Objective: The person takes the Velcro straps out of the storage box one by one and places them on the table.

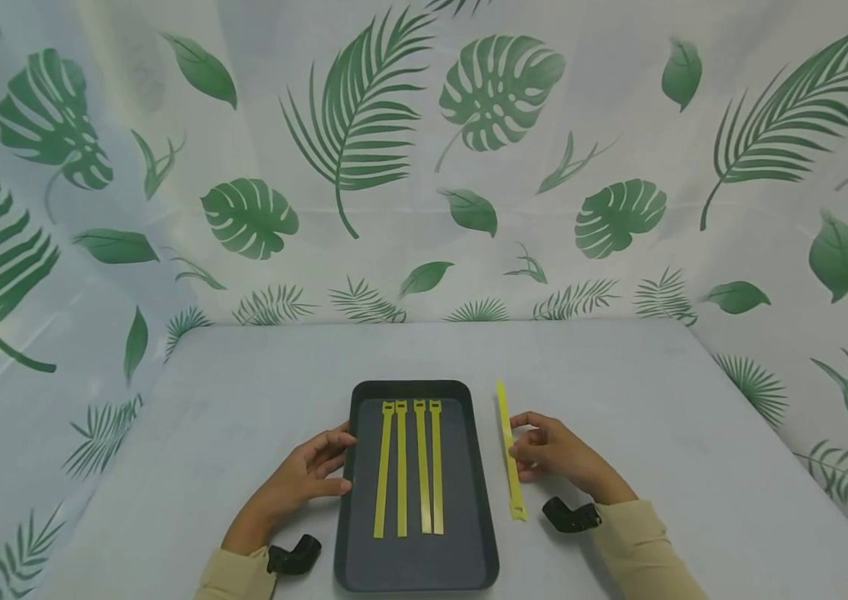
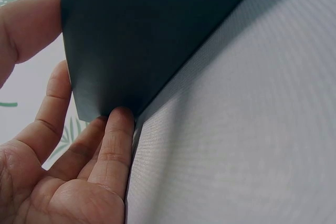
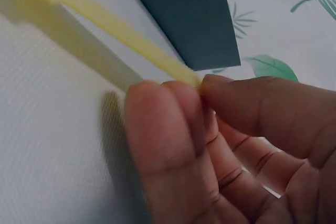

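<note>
A dark grey rectangular tray (image 1: 461, 571) lies on the table, with several yellow cable straps (image 1: 402, 475) side by side lengthwise in it. Each strap has a slotted head at the far end. My left hand (image 1: 304, 475) touches the tray's left wall with its fingertips; in the left wrist view the fingers (image 2: 113, 150) rest against the tray's outer side (image 2: 121, 40), near the table. Right of the tray, my right hand (image 1: 555, 450) pinches another yellow cable strap (image 1: 505, 425), its slotted head toward me. In the right wrist view thumb and fingertips meet on this strap (image 3: 126, 32).
A white cloth covers the table (image 1: 244, 375). Leaf-printed white curtains (image 1: 394, 250) stand behind it and on both sides. A black wrist-worn device (image 1: 295, 556) sits at the left cuff, and another black device (image 1: 570, 515) at the right cuff.
</note>
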A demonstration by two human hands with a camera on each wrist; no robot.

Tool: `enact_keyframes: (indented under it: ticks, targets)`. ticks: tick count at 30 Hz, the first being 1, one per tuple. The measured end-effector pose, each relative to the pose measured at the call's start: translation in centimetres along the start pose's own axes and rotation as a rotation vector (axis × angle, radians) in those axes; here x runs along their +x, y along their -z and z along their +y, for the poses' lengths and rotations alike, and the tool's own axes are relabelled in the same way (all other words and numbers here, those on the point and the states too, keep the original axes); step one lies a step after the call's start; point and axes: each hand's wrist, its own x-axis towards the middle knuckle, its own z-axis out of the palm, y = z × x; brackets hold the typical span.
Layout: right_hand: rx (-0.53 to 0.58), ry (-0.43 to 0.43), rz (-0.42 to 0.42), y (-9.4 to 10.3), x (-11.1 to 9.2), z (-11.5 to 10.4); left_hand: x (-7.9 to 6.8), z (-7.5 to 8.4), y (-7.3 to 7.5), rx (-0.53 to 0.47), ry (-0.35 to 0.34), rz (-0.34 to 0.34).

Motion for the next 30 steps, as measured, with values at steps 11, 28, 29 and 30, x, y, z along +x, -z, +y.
enact_keyframes:
  ticks: [11, 28, 29, 30]
  targets:
    - [-0.108, -0.077, 0.141, -1.0, -0.2, -0.6, 0.0, -0.1, 0.1, -0.007, -0.004, -0.005]
    - [-0.356, -0.077, 0.254, -1.4, -0.3, -1.3, -0.1, 0.0, 0.2, -0.025, 0.001, -0.017]
    - [-0.366, -0.066, 0.258, -1.3, -0.3, -1.3, 0.0, 0.0, 0.2, -0.025, 0.003, -0.016]
    - [-0.369, -0.056, 0.26, -1.2, -0.2, -1.3, 0.0, 0.0, 0.2, -0.025, 0.003, -0.015]
